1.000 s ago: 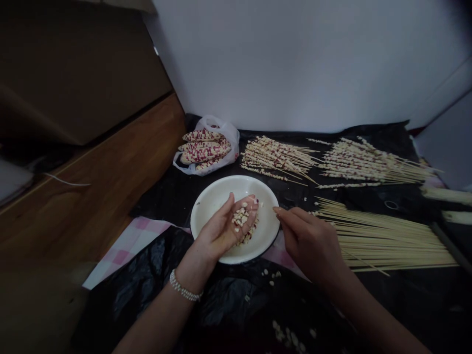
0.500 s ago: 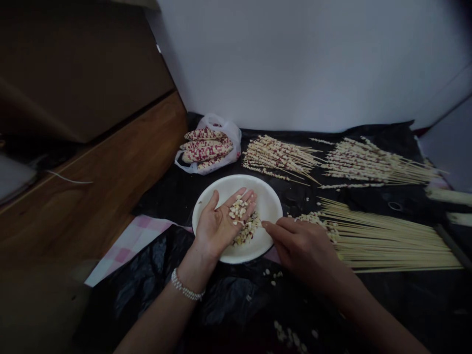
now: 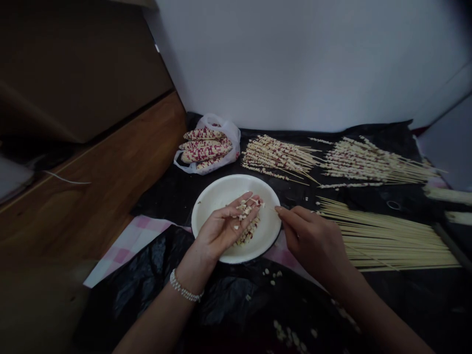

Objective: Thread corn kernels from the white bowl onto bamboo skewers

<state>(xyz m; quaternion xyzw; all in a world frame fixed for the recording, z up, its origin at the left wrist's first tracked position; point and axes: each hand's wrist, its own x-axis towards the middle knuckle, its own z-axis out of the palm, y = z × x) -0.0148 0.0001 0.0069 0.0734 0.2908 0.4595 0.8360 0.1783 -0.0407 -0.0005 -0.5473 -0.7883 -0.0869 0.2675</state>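
My left hand [image 3: 219, 228] is palm up over a white bowl [image 3: 204, 194], its fingers curled around a small heap of corn kernels [image 3: 245, 210]. More loose kernels [image 3: 249, 235] lie in the bowl beneath it. A thin bamboo skewer [image 3: 271, 209] is pinched between the thumb and fingertips of my right hand [image 3: 313, 238], just past the bowl's right rim. Its front end points toward the left fingertips, where a few kernels sit. Which kernels are on the skewer, I cannot tell.
Corn cobs [image 3: 206, 150] fill a plastic bag [image 3: 232, 130] behind the bowl. Two piles of kernel-threaded skewers, one nearer [image 3: 275, 155] and one farther right [image 3: 357, 162], lie by the wall. Bare skewers [image 3: 398, 241] spread at right. Stray kernels [image 3: 289, 337] dot the black plastic sheet [image 3: 155, 285].
My left fingers have curled inward around the kernels, from a flatter palm. My right hand has shifted slightly right and up, and the skewer now shows at its fingertips.
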